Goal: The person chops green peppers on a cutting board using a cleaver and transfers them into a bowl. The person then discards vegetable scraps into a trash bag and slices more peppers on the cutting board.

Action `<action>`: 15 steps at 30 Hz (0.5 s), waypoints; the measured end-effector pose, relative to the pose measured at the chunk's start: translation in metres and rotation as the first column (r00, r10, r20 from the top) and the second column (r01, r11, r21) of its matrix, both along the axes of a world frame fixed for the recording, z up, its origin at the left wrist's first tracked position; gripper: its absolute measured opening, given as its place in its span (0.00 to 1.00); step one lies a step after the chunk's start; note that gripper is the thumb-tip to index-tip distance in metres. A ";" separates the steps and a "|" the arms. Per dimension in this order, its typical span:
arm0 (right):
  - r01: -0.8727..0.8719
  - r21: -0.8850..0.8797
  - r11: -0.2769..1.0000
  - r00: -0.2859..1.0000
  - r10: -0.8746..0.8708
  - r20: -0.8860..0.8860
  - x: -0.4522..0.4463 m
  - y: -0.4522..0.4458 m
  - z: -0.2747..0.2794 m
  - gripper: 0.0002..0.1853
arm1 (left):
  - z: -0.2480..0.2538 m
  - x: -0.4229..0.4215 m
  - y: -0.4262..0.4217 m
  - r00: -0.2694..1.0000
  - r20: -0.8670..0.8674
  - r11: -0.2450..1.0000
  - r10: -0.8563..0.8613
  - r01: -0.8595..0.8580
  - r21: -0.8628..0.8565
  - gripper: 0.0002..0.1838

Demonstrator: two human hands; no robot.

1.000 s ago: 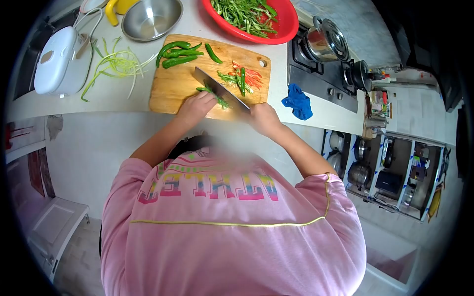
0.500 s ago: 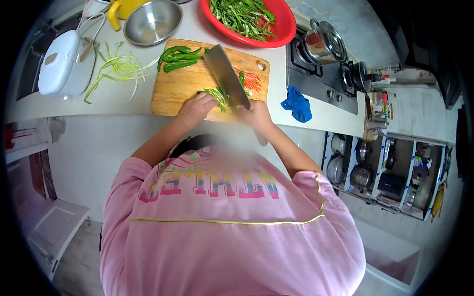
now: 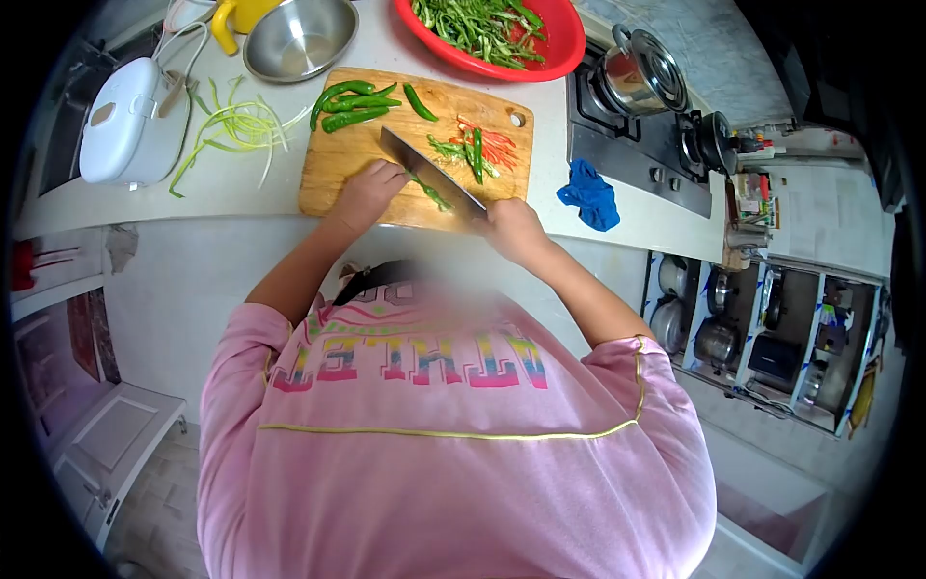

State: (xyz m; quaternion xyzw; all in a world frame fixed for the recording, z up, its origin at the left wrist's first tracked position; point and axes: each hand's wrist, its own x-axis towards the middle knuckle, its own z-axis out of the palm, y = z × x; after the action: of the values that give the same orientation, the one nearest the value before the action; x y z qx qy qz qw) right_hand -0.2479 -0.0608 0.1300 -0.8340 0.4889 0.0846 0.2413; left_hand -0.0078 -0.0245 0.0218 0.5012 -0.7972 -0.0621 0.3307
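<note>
Right hand (image 3: 515,230) grips broad steel cleaver (image 3: 431,172), likely heavy, handle-hold best; left hand (image 3: 371,191) steadies sliced green pepper (image 3: 433,196), probably slick.

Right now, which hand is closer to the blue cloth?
Right. The right hand, gripping the knife, is to the left of the blue cloth, not touching it. The left hand is farther left, at the cutting board.

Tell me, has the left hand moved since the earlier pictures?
Yes. The left hand has moved left across the chopping board, so it's nearer the board's left edge than before.
</note>
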 end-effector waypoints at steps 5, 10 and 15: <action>-0.054 -0.002 0.999 0.995 0.054 -0.082 0.005 -0.004 0.001 0.10 | -0.002 0.002 -0.003 0.997 0.075 0.996 -0.012 0.019 -0.092 0.10; -0.120 0.025 0.992 0.990 0.122 -0.073 0.014 -0.016 -0.014 0.13 | -0.002 0.004 -0.004 0.999 0.053 0.996 -0.003 0.008 -0.092 0.11; -0.033 -0.022 0.999 0.999 0.033 0.000 0.032 -0.017 -0.021 0.13 | -0.003 0.001 -0.003 1.000 0.021 0.999 -0.008 0.009 -0.052 0.10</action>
State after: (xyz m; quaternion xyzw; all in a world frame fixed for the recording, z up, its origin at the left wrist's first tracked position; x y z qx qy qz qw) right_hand -0.2161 -0.0782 0.1093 -0.8446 0.4759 0.0832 0.2307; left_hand -0.0066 -0.0277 0.0192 0.4899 -0.8041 -0.0375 0.3349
